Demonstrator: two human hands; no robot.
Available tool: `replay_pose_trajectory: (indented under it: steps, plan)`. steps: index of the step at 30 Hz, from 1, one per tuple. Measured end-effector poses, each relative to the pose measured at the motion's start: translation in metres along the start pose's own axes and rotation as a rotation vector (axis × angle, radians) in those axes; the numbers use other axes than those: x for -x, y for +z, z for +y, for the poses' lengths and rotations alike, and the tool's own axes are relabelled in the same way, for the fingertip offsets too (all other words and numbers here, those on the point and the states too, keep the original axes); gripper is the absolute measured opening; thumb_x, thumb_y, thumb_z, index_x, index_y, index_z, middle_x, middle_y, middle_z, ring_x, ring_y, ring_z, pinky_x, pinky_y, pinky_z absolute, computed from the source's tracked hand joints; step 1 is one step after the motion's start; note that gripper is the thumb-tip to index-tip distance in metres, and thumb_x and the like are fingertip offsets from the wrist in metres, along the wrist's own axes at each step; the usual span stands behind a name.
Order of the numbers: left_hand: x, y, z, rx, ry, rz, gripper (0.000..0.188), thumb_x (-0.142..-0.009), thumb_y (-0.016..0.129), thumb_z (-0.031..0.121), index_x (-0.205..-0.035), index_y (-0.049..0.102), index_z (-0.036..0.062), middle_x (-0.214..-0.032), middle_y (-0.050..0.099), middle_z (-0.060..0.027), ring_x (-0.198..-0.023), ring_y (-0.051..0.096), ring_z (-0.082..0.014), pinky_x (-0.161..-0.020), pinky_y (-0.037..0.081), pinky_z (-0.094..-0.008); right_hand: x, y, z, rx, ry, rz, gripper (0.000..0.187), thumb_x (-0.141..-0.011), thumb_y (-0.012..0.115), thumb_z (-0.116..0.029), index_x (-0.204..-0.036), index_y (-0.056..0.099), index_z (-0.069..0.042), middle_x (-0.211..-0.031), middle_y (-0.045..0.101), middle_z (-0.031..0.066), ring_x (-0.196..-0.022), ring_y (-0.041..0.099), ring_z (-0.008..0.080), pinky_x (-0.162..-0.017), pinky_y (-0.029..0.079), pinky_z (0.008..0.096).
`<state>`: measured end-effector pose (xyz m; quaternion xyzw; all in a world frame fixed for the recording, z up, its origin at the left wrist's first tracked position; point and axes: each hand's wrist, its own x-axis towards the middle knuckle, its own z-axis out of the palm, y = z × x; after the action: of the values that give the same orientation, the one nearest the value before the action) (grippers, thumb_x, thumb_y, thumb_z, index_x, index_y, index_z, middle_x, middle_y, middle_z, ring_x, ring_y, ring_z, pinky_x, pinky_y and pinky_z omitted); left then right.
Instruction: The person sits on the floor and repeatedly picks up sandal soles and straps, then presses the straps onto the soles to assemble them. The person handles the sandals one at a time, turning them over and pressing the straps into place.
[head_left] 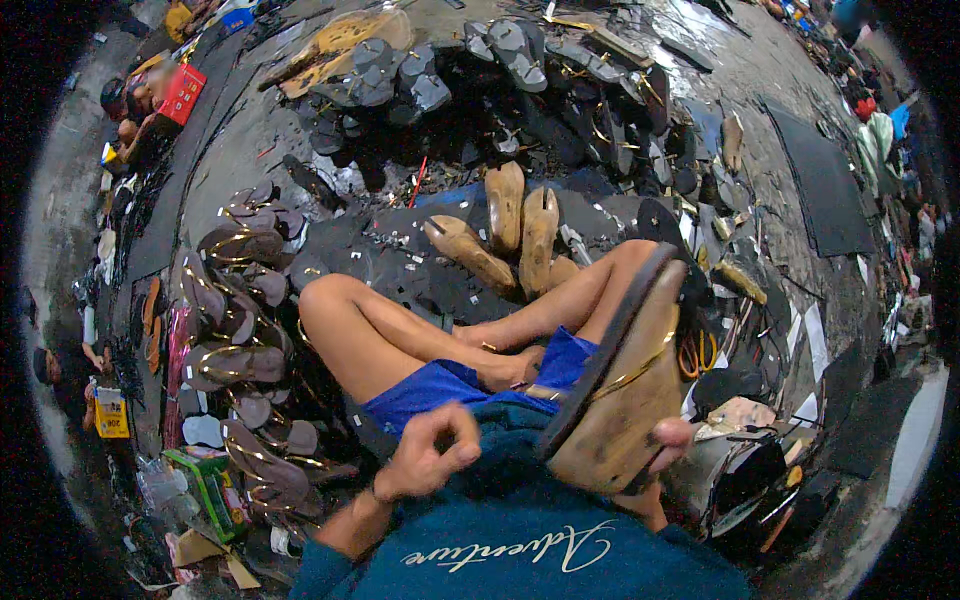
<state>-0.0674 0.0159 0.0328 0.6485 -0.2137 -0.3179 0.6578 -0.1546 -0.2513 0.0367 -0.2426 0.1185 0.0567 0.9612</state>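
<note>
My right hand (668,445) grips a wooden shoe last (625,425) near its lower end, fingers wrapped round its edge. A dark sandal sole (610,350) lies along the left side of that last, and a gold strap (635,378) crosses the wood. The last stands tilted before my chest, its upper end beside my knee. My left hand (436,452) hovers over my lap, apart from the last. Its fingers are curled, thumb and forefinger close together; whatever is between them, if anything, cannot be made out.
Several wooden lasts (505,205) lie on the ground beyond my crossed legs. Dark sandals with gold straps (240,300) are piled at the left. More sandals (420,75) form a heap at the far side. Orange-handled scissors (697,355) sit at the right.
</note>
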Motion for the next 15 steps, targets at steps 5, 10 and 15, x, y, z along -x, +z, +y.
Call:
replay_pose_trajectory:
  steps: [5,10,15]
  plan:
    - [-0.021,0.029,0.015,0.218,-0.219,-0.068,0.03,-0.102,0.044,0.031,-0.094,0.052,0.0033,-0.083,0.046,0.0014,-0.076,0.042,-0.0078,-0.07,0.039,-0.0248,0.009,-0.002,0.022,0.033,0.115,-0.079,0.086,-0.07,0.067,-0.023,-0.142,0.027,0.003,-0.133,0.048,0.0197,-0.118,0.05,0.0329,-0.104,0.038,0.0444]
    - [0.013,0.049,0.009,0.316,-0.322,0.075,0.031,-0.103,0.04,0.026,-0.086,0.053,0.0038,-0.078,0.042,0.0051,-0.076,0.037,-0.0058,-0.068,0.035,-0.024,0.011,-0.002,0.029,0.063,0.178,-0.1,0.089,-0.07,0.07,-0.022,-0.143,0.025,0.002,-0.135,0.046,0.0179,-0.121,0.048,0.0312,-0.105,0.037,0.0427]
    - [0.015,0.027,0.016,0.386,-0.504,-0.121,0.031,-0.102,0.043,0.03,-0.104,0.059,0.0036,-0.093,0.054,0.0031,-0.087,0.046,-0.008,-0.08,0.039,-0.0256,0.007,-0.006,0.032,0.158,0.161,-0.153,0.092,-0.07,0.073,-0.022,-0.144,0.023,0.002,-0.137,0.045,0.0161,-0.123,0.046,0.0295,-0.106,0.035,0.041]
